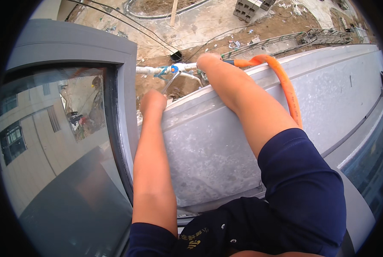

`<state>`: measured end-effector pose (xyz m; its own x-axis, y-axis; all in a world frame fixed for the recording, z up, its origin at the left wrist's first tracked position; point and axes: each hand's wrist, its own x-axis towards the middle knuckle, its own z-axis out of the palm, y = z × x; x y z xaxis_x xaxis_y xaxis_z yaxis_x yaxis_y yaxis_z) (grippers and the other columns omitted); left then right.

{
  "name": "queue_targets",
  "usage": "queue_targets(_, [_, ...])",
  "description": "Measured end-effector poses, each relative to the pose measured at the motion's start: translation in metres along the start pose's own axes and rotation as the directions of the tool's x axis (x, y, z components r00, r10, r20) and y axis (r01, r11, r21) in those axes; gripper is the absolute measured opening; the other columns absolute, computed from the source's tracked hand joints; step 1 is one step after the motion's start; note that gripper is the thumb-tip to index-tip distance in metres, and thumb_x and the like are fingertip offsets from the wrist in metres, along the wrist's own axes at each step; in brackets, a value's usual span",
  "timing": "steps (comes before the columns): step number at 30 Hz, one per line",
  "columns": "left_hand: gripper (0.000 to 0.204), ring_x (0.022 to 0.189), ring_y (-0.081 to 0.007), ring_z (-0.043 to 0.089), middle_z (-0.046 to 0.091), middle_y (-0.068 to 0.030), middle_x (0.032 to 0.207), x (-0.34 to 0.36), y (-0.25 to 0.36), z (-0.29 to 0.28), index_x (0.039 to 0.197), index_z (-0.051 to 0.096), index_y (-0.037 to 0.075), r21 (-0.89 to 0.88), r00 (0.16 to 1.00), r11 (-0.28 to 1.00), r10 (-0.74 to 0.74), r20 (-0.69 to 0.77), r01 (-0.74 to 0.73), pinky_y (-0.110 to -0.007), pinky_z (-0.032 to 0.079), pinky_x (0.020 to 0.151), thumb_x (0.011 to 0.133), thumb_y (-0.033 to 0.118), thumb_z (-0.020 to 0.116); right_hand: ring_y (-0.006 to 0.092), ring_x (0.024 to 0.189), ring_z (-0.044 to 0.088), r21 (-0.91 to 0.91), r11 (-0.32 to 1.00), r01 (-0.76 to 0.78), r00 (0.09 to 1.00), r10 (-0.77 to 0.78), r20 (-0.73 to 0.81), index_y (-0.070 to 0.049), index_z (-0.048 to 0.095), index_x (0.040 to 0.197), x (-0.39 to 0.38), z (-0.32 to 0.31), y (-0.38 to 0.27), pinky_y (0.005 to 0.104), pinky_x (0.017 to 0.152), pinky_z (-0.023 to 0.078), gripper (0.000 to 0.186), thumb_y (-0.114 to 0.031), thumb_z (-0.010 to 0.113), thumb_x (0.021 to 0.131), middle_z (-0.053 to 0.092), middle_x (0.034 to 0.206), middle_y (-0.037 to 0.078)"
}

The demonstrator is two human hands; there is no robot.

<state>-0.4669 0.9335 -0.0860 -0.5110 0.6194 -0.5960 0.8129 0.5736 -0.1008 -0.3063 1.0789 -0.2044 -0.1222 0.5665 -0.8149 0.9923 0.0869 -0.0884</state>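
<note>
Outside the window, my left hand [153,103] is closed around the lower end of a slim silver wrench [171,83]. The wrench slants up to a white pipe [146,70], by a blue round fitting [174,69] with an orange centre. Farther right, my right hand [208,61] is closed over the same pipe line, just left of a dark connector [229,62]. From that connector an orange hose [281,77] twists right and bends down over the ledge, passing behind my right arm. My fingers hide the exact spot each hand grips.
A grey-framed window sash [125,85] with reflecting glass stands at my left. Below my arms lies a grey sill panel [213,150]. Far down on the ground are a ladder [285,43], grey blocks [248,8] and bare soil. Dark cables [131,25] cross at upper left.
</note>
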Motion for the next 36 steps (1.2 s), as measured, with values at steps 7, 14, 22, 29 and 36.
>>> queue_targets(7, [0.028,0.11,-0.0346,0.065,0.067,-0.0185,0.117,0.01,0.003,0.005,0.107,0.072,0.005,0.137,0.999,0.991,-0.008,0.049,0.002,-0.044,0.051,0.09,0.091,0.018,0.053,0.0277,0.114,0.062,0.022,0.999,0.038,0.999,-0.039,0.01,-0.012,0.067,0.122,0.0,0.002,-0.009,0.0524,0.085,0.049,0.037,-0.024,0.061,0.088,0.063,0.13,0.007])
queue_targets(14, [0.035,0.109,-0.0352,0.064,0.068,-0.0181,0.114,0.024,0.004,0.015,0.107,0.071,0.005,0.109,0.997,0.993,0.031,0.067,-0.038,-0.044,0.05,0.09,0.093,0.033,0.057,0.0292,0.118,0.06,0.031,0.999,0.02,0.998,-0.022,0.065,-0.013,0.066,0.124,0.004,0.005,-0.013,0.0557,0.094,0.043,0.038,-0.026,0.061,0.089,0.062,0.131,0.008])
queue_targets(22, [0.047,0.112,-0.0365,0.062,0.067,-0.0212,0.115,0.037,0.002,0.028,0.108,0.071,0.003,0.065,0.995,0.995,0.065,0.07,-0.07,-0.045,0.048,0.092,0.091,0.046,0.061,0.0363,0.121,0.057,-0.129,0.991,0.027,0.989,-0.008,0.145,-0.006,0.064,0.125,0.028,0.01,-0.007,0.0611,0.103,0.037,0.039,-0.022,0.064,0.09,0.062,0.13,0.011])
queue_targets(29, [0.056,0.111,-0.0382,0.062,0.065,-0.0256,0.115,0.057,-0.001,0.036,0.11,0.069,-0.001,0.043,0.99,0.997,0.062,0.127,-0.068,-0.044,0.047,0.093,0.088,0.05,0.064,0.0373,0.119,0.059,-0.154,0.986,0.059,0.991,-0.04,0.125,-0.006,0.064,0.126,0.021,0.002,-0.001,0.0635,0.101,0.038,0.042,-0.02,0.069,0.087,0.062,0.13,0.012])
queue_targets(36, [0.06,0.104,-0.0385,0.065,0.067,-0.0271,0.108,0.077,-0.012,0.045,0.108,0.068,-0.005,-0.049,0.977,0.998,0.047,0.207,-0.038,-0.042,0.049,0.088,0.085,0.05,0.067,0.0378,0.119,0.058,-0.111,0.991,0.069,0.995,-0.061,0.073,-0.005,0.064,0.126,-0.009,-0.014,-0.001,0.0643,0.1,0.038,0.043,-0.019,0.069,0.087,0.062,0.13,0.012])
